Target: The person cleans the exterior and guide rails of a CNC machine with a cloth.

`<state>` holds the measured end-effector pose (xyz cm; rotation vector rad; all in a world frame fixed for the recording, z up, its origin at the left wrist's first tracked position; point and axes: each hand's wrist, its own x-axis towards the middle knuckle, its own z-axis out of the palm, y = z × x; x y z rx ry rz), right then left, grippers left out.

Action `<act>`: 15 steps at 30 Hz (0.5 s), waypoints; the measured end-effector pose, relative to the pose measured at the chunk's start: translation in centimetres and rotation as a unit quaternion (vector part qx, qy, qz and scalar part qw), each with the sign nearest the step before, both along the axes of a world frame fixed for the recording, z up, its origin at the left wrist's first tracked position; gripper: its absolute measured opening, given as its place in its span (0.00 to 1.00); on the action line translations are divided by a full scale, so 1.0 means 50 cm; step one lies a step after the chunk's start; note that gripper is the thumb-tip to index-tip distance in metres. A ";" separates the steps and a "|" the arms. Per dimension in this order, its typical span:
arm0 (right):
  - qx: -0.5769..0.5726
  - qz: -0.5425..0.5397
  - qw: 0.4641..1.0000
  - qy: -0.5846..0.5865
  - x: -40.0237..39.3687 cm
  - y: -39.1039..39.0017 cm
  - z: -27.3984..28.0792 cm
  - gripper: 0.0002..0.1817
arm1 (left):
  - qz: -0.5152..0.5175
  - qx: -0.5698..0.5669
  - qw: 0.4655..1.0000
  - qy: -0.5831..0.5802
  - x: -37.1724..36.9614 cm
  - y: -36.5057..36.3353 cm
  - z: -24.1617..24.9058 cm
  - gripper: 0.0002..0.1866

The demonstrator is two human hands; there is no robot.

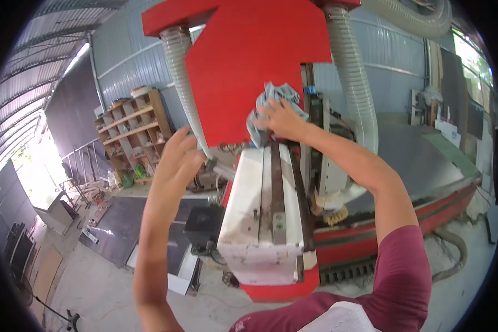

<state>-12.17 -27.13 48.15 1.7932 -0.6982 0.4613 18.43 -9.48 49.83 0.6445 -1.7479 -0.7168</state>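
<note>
My right hand [282, 119] presses a crumpled grey cloth [271, 102] against the red housing [254, 61] of a large workshop machine, near the housing's lower right corner. My left hand [177, 157] is raised beside the housing's left side, fingers together and slightly curled, close to a ribbed grey hose [183, 83]; whether it touches the hose or housing I cannot tell. Below both hands runs the machine's white beam [249, 205] with dark rails along its top.
A second ribbed hose [357, 88] drops at the right. The machine's dark flat bed [415, 160] with a red edge lies right. Wooden shelves [133, 133] stand at the back left. Dark boards [122, 221] lie on the concrete floor.
</note>
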 end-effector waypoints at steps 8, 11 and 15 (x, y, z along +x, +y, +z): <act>-0.211 -0.049 0.956 -0.198 -0.155 -0.006 0.371 0.23 | 0.361 -0.026 0.904 0.229 0.155 0.263 -0.213 0.35; -0.335 -0.161 0.853 -0.366 -0.178 0.066 0.483 0.28 | 0.476 -0.010 0.829 0.295 0.231 0.359 -0.416 0.24; -0.370 0.116 0.887 -0.250 -0.020 0.037 0.498 0.23 | 0.628 0.161 0.619 0.443 0.227 0.427 -0.645 0.27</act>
